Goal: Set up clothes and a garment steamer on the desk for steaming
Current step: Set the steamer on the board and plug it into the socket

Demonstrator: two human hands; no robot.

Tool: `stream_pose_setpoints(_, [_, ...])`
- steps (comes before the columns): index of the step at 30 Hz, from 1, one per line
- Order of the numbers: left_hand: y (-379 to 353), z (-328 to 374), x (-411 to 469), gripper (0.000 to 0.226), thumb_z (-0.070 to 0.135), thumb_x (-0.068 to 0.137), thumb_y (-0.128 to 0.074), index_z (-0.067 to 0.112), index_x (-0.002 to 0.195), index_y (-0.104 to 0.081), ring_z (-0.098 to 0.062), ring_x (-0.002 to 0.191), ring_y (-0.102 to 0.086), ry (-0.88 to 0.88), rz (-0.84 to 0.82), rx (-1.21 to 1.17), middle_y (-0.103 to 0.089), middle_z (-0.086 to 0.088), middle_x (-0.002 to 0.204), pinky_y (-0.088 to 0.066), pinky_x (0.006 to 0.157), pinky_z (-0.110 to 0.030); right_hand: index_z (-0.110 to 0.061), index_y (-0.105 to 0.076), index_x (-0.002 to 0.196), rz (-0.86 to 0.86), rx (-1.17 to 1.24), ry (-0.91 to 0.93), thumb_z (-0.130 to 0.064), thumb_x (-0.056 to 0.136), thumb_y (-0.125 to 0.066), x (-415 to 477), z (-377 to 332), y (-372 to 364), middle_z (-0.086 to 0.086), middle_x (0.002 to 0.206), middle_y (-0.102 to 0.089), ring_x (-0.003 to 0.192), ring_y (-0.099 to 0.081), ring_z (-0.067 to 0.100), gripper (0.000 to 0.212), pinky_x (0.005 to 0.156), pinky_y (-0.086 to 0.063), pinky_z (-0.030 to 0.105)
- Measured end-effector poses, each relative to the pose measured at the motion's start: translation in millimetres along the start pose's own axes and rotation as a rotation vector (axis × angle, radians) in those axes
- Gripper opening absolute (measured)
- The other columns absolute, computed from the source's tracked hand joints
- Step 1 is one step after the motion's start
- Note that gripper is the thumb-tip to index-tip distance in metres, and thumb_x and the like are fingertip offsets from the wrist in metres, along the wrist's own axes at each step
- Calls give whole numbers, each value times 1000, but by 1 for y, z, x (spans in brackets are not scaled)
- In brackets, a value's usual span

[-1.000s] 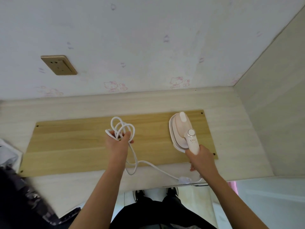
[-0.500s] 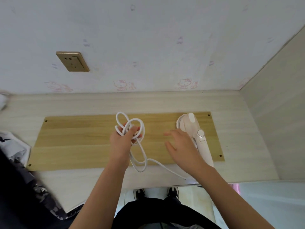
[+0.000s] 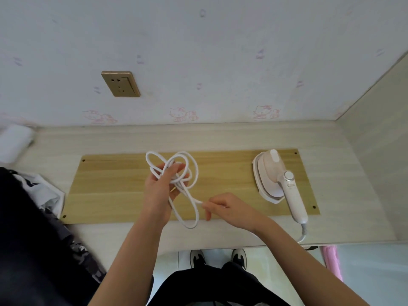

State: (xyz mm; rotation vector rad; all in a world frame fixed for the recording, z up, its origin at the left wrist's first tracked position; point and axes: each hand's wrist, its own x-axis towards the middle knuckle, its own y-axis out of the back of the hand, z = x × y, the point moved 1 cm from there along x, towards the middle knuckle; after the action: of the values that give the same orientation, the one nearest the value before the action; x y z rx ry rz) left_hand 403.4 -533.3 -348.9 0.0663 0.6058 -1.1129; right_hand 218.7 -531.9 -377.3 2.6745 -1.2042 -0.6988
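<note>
A pale pink garment steamer (image 3: 278, 180) lies on the right end of a yellow wooden board (image 3: 114, 191) on the light desk (image 3: 242, 135). Its white power cord (image 3: 192, 171) is bunched in loops above the board's middle. My left hand (image 3: 161, 188) grips that coil. My right hand (image 3: 229, 209) pinches a strand of the cord just right of the coil, apart from the steamer. Dark and white clothes (image 3: 42, 195) lie at the desk's left edge.
A brass wall socket (image 3: 120, 83) sits on the wall above the board's left half. A side panel (image 3: 379, 151) closes the desk on the right. A white object (image 3: 13, 140) rests at the far left. My shoes (image 3: 217, 257) show below the desk's front edge.
My right hand let go of the steamer's handle and crossed left to the cord, where it now pinches a strand. The left hand kept holding the coil. The steamer stays on the board.
</note>
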Motion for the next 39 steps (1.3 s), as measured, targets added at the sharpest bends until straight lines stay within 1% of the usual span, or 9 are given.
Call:
stream_pose_setpoints(2, [10, 5, 2, 31, 10, 87, -67, -3, 114, -59, -32, 91, -71, 0, 6, 3, -70, -20, 104, -57, 76, -42, -15, -62, 63, 129, -8, -19, -41, 95, -52, -5, 7, 7, -10, 57, -44, 54, -40, 1, 43, 61, -32, 14])
stream_pose_setpoints(6, [23, 13, -1, 17, 6, 89, -62, 4, 105, -58, -34, 94, -70, -47, 42, 28, -69, -21, 107, -56, 83, -48, -17, -64, 63, 380, 12, -62, -38, 94, -54, -11, 26, 29, -12, 49, -38, 50, -34, 4, 39, 53, -27, 18])
stream_pose_setpoints(13, [32, 20, -11, 12, 4, 85, -65, 1, 96, -61, -38, 96, -68, -83, 179, 35, -63, -22, 103, -59, 71, -41, -15, -65, 82, 599, -375, -147, -32, 95, -52, 4, 54, 56, 0, 61, -57, 54, -49, 14, 25, 55, -41, 33])
stream_pose_setpoints(21, [41, 23, -24, 24, 10, 85, -67, 16, 107, -64, -14, 74, -69, -200, 240, 267, -74, -1, 83, -51, 54, -28, -11, -57, 101, 617, -569, -339, -28, 100, -40, 31, 61, 73, 10, 85, -67, 77, -56, 29, 24, 59, -36, 33])
stream_pose_setpoints(26, [58, 38, -19, 7, 11, 86, -66, 16, 85, -72, -31, 82, -62, -241, 240, 215, -69, -22, 95, -41, 45, -25, -9, -58, 91, 480, -655, -413, -25, 99, -41, 43, 67, 77, 8, 79, -61, 79, -59, 29, 24, 59, -39, 32])
stream_pose_setpoints(29, [59, 48, -18, 7, 10, 88, -65, 5, 88, -70, -33, 79, -59, -253, 171, 219, -67, -27, 97, -39, 43, -25, -13, -55, 83, 363, -691, -361, -21, 95, -42, 54, 52, 62, 5, 79, -59, 81, -59, 29, 20, 61, -44, 34])
stream_pose_setpoints(31, [57, 54, -16, 12, 11, 88, -64, 1, 93, -70, -28, 69, -58, -260, 120, 248, -70, -23, 91, -43, 45, -25, -12, -60, 95, 318, -672, -273, -16, 93, -45, 62, 35, 46, 10, 92, -66, 89, -60, 31, 16, 72, -49, 37])
stream_pose_setpoints(35, [55, 64, -12, 14, 7, 88, -64, -2, 98, -69, -11, 60, -64, -243, 13, 300, -72, -5, 75, -50, 50, -23, -10, -49, 132, 358, -516, 94, -18, 91, -55, 77, -16, 7, 10, 130, -56, 121, -50, 27, 42, 103, -38, 35])
stream_pose_setpoints(39, [60, 69, -9, 12, 6, 88, -64, -2, 97, -68, -14, 63, -66, -213, -96, 326, -72, -7, 75, -53, 53, -25, -23, -36, 143, 242, -394, 338, -26, 89, -61, 90, -69, -29, 0, 143, -44, 132, -37, 16, 59, 110, -29, 29])
